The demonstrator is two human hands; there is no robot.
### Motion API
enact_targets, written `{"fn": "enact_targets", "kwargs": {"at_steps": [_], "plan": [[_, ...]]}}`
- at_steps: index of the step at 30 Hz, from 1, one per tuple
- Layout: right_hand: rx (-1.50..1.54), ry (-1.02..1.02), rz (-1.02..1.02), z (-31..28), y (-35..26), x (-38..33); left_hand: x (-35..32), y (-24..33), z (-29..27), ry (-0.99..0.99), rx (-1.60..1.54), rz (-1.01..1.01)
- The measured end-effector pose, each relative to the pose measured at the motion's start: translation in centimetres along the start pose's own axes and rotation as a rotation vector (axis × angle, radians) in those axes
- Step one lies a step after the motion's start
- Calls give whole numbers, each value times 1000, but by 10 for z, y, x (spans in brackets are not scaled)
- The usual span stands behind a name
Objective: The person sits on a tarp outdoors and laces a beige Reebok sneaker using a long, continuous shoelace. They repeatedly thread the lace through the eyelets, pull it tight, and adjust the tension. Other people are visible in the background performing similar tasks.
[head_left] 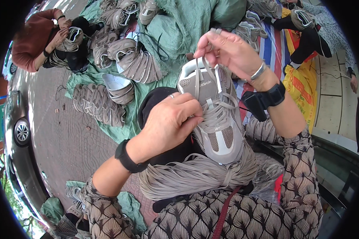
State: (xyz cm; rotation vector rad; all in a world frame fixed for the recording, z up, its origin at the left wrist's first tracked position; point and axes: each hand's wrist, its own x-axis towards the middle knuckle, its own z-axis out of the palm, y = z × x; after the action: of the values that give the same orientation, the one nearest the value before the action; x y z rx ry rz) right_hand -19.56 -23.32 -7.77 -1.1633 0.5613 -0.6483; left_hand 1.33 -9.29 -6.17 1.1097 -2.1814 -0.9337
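At the centre of the frame a grey sneaker (215, 115) lies toe toward the person, over a bundle of grey laces (191, 177) on the lap. The left hand (169, 121) clamps the shoe's left side, its grip closed, fingers pressing the laced midfoot. The right hand (227, 51), above the heel opening, pinches a lace end (206, 65) drawn upward. More grey sneakers (123, 59) lie on green cloth (175, 28) at upper centre.
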Motion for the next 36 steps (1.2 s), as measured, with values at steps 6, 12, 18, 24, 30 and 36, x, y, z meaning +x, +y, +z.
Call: {"fn": "enact_targets", "kwargs": {"at_steps": [6,12,18,24,30,36], "plan": [[-53,-84,-33,3,-31,-4,-7,-6,-11,-48,476,7],[-103,-137,94,10,-34,2,-2,-5,-21,-31,241,40],[80,269,43,-65,-19,31,1,-25,-11,176,234,32],[113,173,60,-53,-10,25,37,-5,11,208,246,152],[51,159,72,-53,-19,14,72,-2,17,-25,274,147],[210,59,81,-64,-19,13,95,2,13,-208,82,154]]}}
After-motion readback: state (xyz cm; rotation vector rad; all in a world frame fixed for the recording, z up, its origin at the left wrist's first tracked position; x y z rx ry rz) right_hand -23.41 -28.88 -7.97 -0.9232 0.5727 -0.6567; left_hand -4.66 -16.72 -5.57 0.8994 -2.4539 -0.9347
